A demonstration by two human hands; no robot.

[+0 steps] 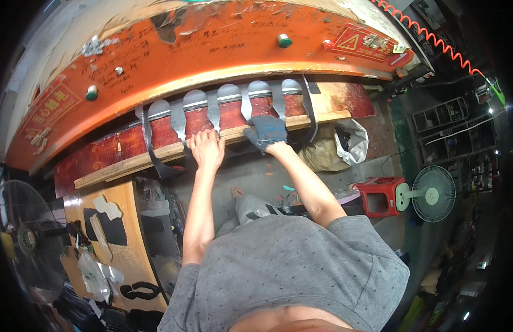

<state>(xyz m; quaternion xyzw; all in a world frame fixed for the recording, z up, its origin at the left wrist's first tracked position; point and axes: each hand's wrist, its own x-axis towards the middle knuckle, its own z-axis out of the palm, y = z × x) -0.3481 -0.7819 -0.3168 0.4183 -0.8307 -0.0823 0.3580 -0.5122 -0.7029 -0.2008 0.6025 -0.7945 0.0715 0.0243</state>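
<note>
A dark, flexible sheet (214,110) with several long cut-outs lies over a red board (196,118) under the orange machine. Its near edge droops past a wooden strip (234,133). My bare left hand (207,149) rests palm down on the strip and sheet edge, fingers spread. To its right, my right hand (266,133), in a dark blue-grey knit glove, presses on the sheet with fingers stretched out; what lies under its palm is hidden. Grey rounded shapes (229,92) sit at the far ends of the cut-outs.
The orange machine beam (223,50) spans the far side, with green buttons (284,41). At left stands a wooden table (126,238) with scraps and a black-handled tool (140,290). A sack (325,149), a red stool (375,197) and a fan (433,193) are at right.
</note>
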